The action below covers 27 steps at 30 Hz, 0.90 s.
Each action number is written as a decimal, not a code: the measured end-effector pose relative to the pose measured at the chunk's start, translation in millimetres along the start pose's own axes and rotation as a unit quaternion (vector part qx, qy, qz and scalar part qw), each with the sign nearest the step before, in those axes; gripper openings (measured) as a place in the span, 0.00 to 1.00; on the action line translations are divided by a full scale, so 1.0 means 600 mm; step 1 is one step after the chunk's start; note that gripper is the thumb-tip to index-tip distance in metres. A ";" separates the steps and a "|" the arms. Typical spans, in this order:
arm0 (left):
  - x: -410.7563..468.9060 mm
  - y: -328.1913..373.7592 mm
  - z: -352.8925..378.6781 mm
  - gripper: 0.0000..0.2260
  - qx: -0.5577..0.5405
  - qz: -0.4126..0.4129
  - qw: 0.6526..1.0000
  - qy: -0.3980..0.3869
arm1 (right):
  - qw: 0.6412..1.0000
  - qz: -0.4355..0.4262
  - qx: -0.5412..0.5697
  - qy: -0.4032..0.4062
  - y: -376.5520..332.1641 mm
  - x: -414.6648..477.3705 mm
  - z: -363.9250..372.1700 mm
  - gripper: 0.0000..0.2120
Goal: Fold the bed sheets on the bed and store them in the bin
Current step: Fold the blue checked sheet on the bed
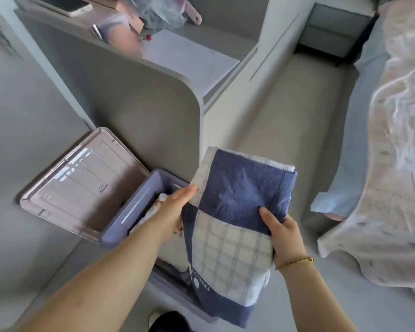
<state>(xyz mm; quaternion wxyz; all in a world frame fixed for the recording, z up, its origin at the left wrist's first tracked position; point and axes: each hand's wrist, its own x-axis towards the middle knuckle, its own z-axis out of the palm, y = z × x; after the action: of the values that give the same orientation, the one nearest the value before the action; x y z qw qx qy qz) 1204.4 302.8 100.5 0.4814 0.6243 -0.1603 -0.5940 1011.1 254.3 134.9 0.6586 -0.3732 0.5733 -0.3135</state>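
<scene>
Our right hand (283,233) grips the folded sheet (237,200), our left hand (175,207) flat against its other edge; its long axis points away from us, above the open bin (116,226), nearer the left.

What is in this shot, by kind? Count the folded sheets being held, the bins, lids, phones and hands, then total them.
folded sheet, held: 1
bin: 1
lid: 1
phone: 1
hands: 2, the left hand and the right hand
total: 6
</scene>
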 end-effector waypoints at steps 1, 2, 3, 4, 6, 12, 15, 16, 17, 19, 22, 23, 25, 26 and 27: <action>0.001 -0.030 -0.001 0.13 -0.015 -0.037 0.999 -0.025 | 1.000 0.013 0.016 0.016 0.008 -0.002 -0.002 0.05; 0.001 -0.055 -0.001 0.13 -0.025 -0.065 0.997 -0.042 | 0.999 0.024 0.026 0.028 0.014 -0.001 -0.004 0.05; 0.004 -0.093 0.000 0.13 -0.031 -0.095 0.993 -0.061 | 0.998 0.034 0.026 0.044 0.031 0.003 -0.011 0.05; 0.008 -0.122 0.002 0.13 -0.027 -0.113 0.990 -0.078 | 0.997 0.039 0.014 0.062 0.048 0.012 -0.017 0.06; 0.012 -0.188 0.004 0.12 0.015 -0.134 0.987 -0.090 | 0.993 0.051 -0.034 0.102 0.095 0.025 -0.030 0.08; 0.073 -0.342 0.001 0.18 0.115 -0.098 0.989 0.006 | 0.974 0.094 -0.107 0.177 0.258 0.089 -0.049 0.11; 0.137 -0.407 -0.016 0.16 0.167 -0.069 0.983 -0.041 | 0.964 0.077 -0.173 0.184 0.328 0.129 -0.047 0.09; 0.165 -0.432 -0.024 0.19 0.179 -0.059 0.980 -0.056 | 0.960 0.068 -0.197 0.189 0.353 0.147 -0.044 0.08; 0.189 -0.455 -0.029 0.23 0.191 -0.050 0.978 -0.066 | 0.954 0.061 -0.222 0.190 0.372 0.165 -0.042 0.08; 0.241 -0.506 -0.043 0.26 0.216 -0.032 0.973 -0.073 | 0.943 0.050 -0.269 0.188 0.412 0.205 -0.029 0.11; 0.320 -0.589 -0.057 0.26 0.228 -0.032 0.970 -0.083 | 0.934 0.024 -0.316 0.165 0.484 0.260 -0.010 0.13; 0.347 -0.618 -0.061 0.25 0.235 -0.031 0.967 -0.090 | 0.929 0.011 -0.332 0.162 0.506 0.279 -0.005 0.12; 0.393 -0.666 -0.068 0.26 0.248 -0.028 0.964 -0.095 | 0.924 -0.009 -0.348 0.159 0.549 0.309 0.001 0.11; 0.410 -0.684 -0.070 0.26 0.260 -0.021 0.960 -0.098 | 0.921 -0.018 -0.353 0.164 0.568 0.321 0.001 0.11; 0.433 -0.699 -0.071 0.26 0.281 -0.020 0.954 -0.102 | 0.915 -0.024 -0.364 0.169 0.591 0.336 0.000 0.12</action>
<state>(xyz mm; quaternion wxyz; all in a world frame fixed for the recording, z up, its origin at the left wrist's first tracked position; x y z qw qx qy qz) 1149.9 323.4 -391.1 0.2554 0.6736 -0.3562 -0.5951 1035.4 270.7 -271.8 0.3626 -0.5422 0.7416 -0.1568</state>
